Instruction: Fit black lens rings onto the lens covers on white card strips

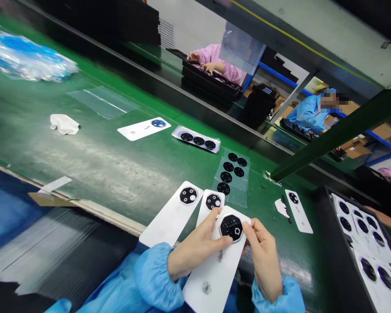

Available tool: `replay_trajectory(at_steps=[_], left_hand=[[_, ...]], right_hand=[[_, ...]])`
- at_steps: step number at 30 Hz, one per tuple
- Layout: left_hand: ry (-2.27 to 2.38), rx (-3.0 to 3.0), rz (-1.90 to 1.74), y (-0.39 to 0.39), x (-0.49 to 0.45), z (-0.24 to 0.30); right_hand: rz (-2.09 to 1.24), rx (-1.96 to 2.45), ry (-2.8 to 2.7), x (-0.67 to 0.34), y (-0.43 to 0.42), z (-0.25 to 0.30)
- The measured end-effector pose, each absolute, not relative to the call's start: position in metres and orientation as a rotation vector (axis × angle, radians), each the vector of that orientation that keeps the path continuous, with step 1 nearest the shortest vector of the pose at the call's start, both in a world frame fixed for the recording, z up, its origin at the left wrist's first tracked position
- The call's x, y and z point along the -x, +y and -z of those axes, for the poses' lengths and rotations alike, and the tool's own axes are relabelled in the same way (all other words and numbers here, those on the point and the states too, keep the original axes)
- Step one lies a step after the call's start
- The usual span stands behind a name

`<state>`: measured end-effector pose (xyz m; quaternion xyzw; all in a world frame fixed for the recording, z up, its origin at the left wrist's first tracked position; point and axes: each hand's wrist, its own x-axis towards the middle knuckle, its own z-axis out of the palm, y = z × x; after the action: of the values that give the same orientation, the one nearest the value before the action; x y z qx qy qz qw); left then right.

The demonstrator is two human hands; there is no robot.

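A white phone back cover (215, 274) with a black octagonal camera plate (231, 227) lies between my hands. My left hand (195, 248) grips its left side, thumb beside the camera plate. My right hand (263, 256) pinches the cover's upper right corner with closed fingers. Two more white covers (171, 217) (208, 206) with black camera plates lie side by side just beyond, on the green belt (101, 161).
A clear film (231, 174) carrying several black round lenses lies beyond the covers. Another lens strip (197, 140), a white cover (143, 129), a white cloth (64, 124) and plastic bags (26, 56) lie farther left. A black tray (332, 261) of covers stands right. Other people work opposite.
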<state>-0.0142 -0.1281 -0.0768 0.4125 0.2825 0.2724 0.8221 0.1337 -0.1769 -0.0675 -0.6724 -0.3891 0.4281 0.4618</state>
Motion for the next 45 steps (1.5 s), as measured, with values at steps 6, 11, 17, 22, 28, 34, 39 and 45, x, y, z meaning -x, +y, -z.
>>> replay_trajectory(at_steps=[6,11,17,22,28,34,39,45], left_hand=[[0.618,-0.91,-0.618,-0.126,0.014,0.086],[0.65,-0.945,-0.662,-0.128,0.014,0.091],[0.563,-0.853,-0.59,-0.125,0.016,0.091],[0.568,-0.811,-0.563,-0.124,0.016,0.087],[0.6,-0.818,-0.545,-0.124,0.013,0.082],[0.664,-0.805,-0.56,-0.124,0.011,0.082],[0.606,-0.843,-0.579,-0.121,0.014,0.081],[0.611,-0.898,-0.571,-0.117,0.019,0.088]], right_hand=[[-1.193,1.477,-0.976,-0.129,-0.178,0.067],[-1.22,1.49,-0.875,-0.129,-0.179,0.072],[-1.186,1.514,-0.818,-0.131,-0.178,0.074],[-1.198,1.527,-0.776,-0.132,-0.177,0.075],[-1.163,1.561,-0.874,-0.131,-0.177,0.074],[-1.125,1.604,-0.959,-0.131,-0.176,0.075],[-1.093,1.592,-0.97,-0.132,-0.175,0.076],[-1.271,1.399,-0.928,-0.127,-0.172,0.075]])
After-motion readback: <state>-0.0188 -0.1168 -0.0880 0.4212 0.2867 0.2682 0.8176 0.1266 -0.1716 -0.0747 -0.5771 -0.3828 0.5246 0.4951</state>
